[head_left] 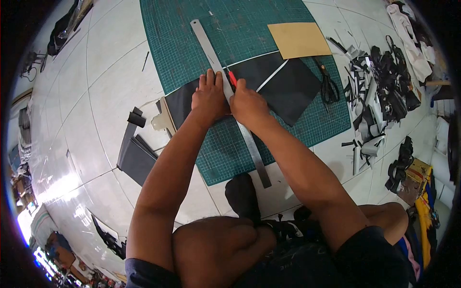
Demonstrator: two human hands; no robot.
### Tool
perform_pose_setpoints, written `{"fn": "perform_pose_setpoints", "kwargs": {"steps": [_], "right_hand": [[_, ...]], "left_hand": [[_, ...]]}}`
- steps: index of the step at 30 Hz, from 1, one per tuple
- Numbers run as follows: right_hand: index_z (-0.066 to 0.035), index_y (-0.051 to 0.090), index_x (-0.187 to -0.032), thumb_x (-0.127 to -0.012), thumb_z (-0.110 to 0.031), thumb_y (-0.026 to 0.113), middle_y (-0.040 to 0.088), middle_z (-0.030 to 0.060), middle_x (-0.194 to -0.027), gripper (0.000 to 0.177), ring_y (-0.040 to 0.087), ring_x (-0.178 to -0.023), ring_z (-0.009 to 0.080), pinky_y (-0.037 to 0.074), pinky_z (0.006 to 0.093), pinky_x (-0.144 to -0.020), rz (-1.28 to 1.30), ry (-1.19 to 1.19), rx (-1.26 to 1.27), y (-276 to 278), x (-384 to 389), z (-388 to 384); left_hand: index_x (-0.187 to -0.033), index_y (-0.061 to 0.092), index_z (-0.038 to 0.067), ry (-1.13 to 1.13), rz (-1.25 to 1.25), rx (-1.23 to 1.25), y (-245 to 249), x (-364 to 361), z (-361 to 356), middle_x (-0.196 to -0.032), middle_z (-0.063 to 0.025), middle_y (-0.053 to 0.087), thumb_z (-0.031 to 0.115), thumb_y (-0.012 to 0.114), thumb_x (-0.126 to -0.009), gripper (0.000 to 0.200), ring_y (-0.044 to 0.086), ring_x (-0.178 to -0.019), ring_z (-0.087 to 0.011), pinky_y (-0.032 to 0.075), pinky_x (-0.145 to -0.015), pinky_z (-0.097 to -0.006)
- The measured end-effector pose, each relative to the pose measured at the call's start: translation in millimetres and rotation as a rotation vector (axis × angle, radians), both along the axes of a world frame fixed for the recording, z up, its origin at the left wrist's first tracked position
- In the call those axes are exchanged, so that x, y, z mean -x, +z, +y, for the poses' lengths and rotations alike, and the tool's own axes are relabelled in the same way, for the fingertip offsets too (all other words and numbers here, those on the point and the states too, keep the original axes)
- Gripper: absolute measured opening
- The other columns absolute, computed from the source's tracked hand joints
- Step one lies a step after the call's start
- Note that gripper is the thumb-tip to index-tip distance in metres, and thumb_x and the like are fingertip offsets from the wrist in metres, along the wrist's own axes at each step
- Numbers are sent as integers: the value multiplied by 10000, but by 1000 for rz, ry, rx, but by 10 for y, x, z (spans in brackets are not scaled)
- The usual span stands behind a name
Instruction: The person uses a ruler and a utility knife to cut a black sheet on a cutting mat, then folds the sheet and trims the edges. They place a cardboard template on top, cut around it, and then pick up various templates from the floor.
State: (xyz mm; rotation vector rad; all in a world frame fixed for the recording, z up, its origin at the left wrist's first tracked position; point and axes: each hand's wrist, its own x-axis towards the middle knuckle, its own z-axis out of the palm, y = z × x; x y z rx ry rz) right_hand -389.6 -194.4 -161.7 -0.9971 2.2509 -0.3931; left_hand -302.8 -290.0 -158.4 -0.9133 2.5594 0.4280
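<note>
My left hand lies flat, fingers stretched forward, pressing on a black sheet and the left edge of a long steel ruler. The ruler runs slantwise across the sheet, past both ends of it. Closed around a red utility knife, my right hand rests against the ruler's right side; the blade tip is too small to make out. To the right, another black piece lies beside a thin white strip. Everything sits on a green cutting mat.
A tan card and black-handled scissors lie on the mat's right side. Beyond it is a heap of black and white scraps. At left are a clipboard and black sheets on the tiled floor. My foot touches the mat's near edge.
</note>
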Motion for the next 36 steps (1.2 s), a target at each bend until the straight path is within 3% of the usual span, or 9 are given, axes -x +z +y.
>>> {"fn": "perform_pose_setpoints", "kwargs": {"steps": [5, 8, 12, 15, 21, 24, 26, 30, 36], "right_hand": [[21, 432, -1126, -906, -163, 545, 670, 307, -1013, 308, 666, -967, 463, 517, 551, -857, -32, 66, -21, 50, 22, -114], [46, 418, -1219, -953, -143, 472, 638, 312, -1145, 330, 643, -1076, 441, 510, 510, -927, -87, 78, -142, 235, 97, -243], [36, 404, -1281, -986, -132, 414, 614, 319, -1213, 341, 623, -1137, 432, 503, 496, -955, -156, 102, -213, 205, 74, -35], [20, 380, -1300, -995, -145, 438, 642, 303, -1143, 352, 655, -1060, 428, 524, 498, -898, -190, 94, -319, 320, -93, 409], [14, 336, -1250, -996, -173, 500, 674, 250, -984, 355, 692, -899, 402, 550, 489, -784, -155, 176, -299, 158, -318, 1205], [5, 349, -1115, -954, -135, 521, 664, 250, -834, 273, 671, -787, 434, 531, 522, -720, -123, 148, -165, 90, -357, 1370], [6, 357, -1100, -957, -142, 520, 662, 251, -823, 263, 670, -776, 436, 531, 523, -709, -105, 154, -137, -4, -370, 1459], [8, 374, -1147, -968, -177, 526, 669, 249, -860, 299, 686, -790, 429, 543, 522, -699, -120, 185, -184, 129, -264, 1429], [8, 388, -1127, -956, -191, 548, 672, 270, -876, 307, 679, -807, 464, 543, 540, -730, -84, 52, -15, 388, -80, 769]], "left_hand": [[-1537, 208, 53, -16, 28, 43, -172, -30, -10, -1602, -222, 183, 356, 796, -778, 1006, 255, -1461, -422, 444, -1090, -504], [-1496, 282, 29, -32, 106, 180, -475, -49, -29, -1559, -181, 267, 440, 851, -679, 1077, 323, -1428, -395, 475, -1051, -499], [-1502, 270, 30, 5, 23, 63, -92, 10, 25, -1568, -175, 259, 459, 882, -634, 1144, 313, -1435, -394, 477, -1050, -503], [-1509, 254, 27, 21, 6, 18, -34, 22, 27, -1580, -192, 233, 466, 912, -591, 1212, 294, -1442, -409, 462, -1070, -506], [-1522, 232, 21, 21, 2, -13, -46, 25, 11, -1592, -224, 199, 476, 929, -572, 1263, 274, -1445, -439, 421, -1115, -508], [-1525, 228, 23, 29, -2, -12, -22, 35, 3, -1601, -216, 183, 479, 929, -570, 1269, 272, -1449, -430, 415, -1119, -511], [-1529, 223, 26, 30, -12, -14, -8, 48, 7, -1612, -207, 162, 478, 929, -570, 1273, 262, -1457, -422, 413, -1121, -511], [-1533, 217, 35, 32, -17, -15, 3, 65, 7, -1625, -177, 156, 487, 924, -571, 1276, 242, -1472, -401, 419, -1115, -503], [-1536, 198, 27, 35, -25, -1, -40, 5, 10, -1628, -143, 180, 513, 912, -571, 1295, 246, -1480, -369, 443, -1094, -488]]}}
